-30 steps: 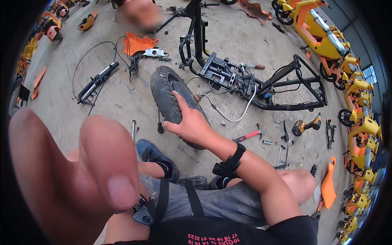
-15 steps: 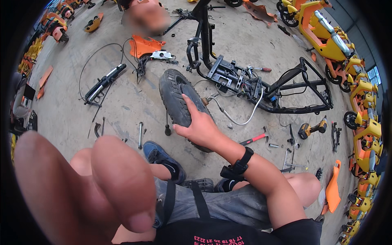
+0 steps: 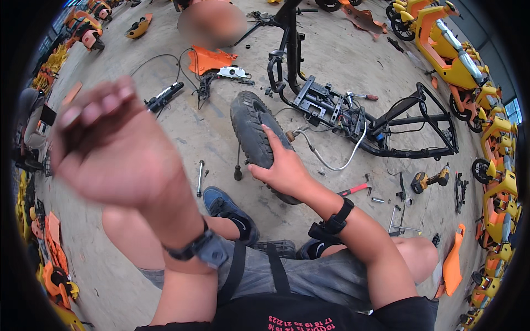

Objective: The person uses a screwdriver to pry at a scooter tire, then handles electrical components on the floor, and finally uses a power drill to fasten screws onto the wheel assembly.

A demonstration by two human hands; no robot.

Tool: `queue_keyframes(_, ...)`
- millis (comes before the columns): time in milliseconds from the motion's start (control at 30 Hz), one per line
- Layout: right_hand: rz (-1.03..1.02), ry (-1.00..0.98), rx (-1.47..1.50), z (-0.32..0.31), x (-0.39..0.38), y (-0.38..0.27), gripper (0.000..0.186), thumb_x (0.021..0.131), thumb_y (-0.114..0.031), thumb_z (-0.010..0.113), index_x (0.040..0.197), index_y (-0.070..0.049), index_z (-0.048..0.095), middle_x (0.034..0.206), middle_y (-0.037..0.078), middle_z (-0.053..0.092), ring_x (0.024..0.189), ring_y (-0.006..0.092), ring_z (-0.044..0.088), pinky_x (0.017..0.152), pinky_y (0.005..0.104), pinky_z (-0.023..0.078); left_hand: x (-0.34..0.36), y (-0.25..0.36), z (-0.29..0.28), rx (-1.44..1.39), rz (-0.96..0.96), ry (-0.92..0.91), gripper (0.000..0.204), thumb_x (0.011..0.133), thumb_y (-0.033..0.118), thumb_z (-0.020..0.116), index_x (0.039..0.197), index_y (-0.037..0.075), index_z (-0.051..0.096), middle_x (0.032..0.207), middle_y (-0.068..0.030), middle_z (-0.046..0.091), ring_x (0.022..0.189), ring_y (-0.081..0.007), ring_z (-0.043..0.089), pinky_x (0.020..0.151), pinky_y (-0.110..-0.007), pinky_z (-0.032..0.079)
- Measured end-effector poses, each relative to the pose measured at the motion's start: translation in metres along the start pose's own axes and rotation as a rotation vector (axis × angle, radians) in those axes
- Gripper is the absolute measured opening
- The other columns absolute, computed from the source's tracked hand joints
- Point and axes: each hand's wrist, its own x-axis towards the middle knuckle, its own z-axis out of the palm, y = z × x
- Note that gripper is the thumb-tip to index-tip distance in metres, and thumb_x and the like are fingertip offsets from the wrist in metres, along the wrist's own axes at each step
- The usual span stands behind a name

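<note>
My right hand (image 3: 279, 165) grips the upright black tyre (image 3: 243, 127) on its tread, thumb and fingers apart around it. A pale grey cable (image 3: 331, 163) runs from the wheel's hub toward the black scooter frame (image 3: 375, 143) lying behind it. My left hand (image 3: 110, 143) is raised at the left, motion-blurred, fingers curled toward the palm; anything inside is hidden. Just left of the tyre are a screwdriver with a black handle (image 3: 237, 172) and a long bolt (image 3: 200, 179).
A yellow drill (image 3: 420, 181), a red-handled hammer (image 3: 352, 190) and small metal parts lie to the right. Orange panels (image 3: 453, 262) and a black fork (image 3: 163, 96) lie on the floor. Rows of yellow scooters (image 3: 447, 55) line the right side; more stand upper left.
My left hand has moved up and away from the camera, and its curled fingers now show. My right hand stays on the tyre. The whole scene has shifted rightward in the view.
</note>
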Motion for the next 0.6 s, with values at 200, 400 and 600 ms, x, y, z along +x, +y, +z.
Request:
queue_keyframes(200, 0.002, 0.018, 0.018, -0.005, -0.001, -0.009, 0.098, 0.078, -0.040, 0.072, 0.156, -0.009, 0.022, 0.101, 0.033, 0.068, 0.093, 0.0476, 0.067, 0.087, 0.0484, 0.053, -0.093, -0.167, -0.187, 1.130, -0.272, 0.218, 0.045, 0.105, 0.033, 0.040, 0.076, 0.002, 0.054, 0.073, -0.0048, 0.052, 0.066, -0.0165, 0.047, 0.065, -0.034, 0.040)
queue_keyframes(400, 0.039, -0.015, -0.005, -0.006, -0.001, -0.011, 0.098, 0.078, -0.038, 0.074, 0.157, -0.012, 0.021, 0.107, 0.033, 0.067, 0.094, 0.0454, 0.069, 0.086, 0.0452, 0.054, -0.177, -0.184, -0.230, 0.835, -0.909, 0.137, 0.055, 0.105, 0.039, 0.036, 0.088, -0.006, 0.064, 0.081, -0.0147, 0.066, 0.075, -0.0245, 0.060, 0.070, -0.042, 0.045)
queue_keyframes(600, 0.017, 0.000, 0.056, -0.017, 0.003, -0.005, 0.099, 0.076, -0.039, 0.073, 0.156, -0.010, 0.023, 0.099, 0.032, 0.068, 0.091, 0.0463, 0.068, 0.085, 0.0468, 0.053, -0.174, -0.197, -0.239, 1.157, -0.681, -0.151, 0.059, 0.104, 0.038, 0.032, 0.083, -0.005, 0.066, 0.084, -0.0275, 0.068, 0.078, -0.0415, 0.067, 0.069, -0.051, 0.047)
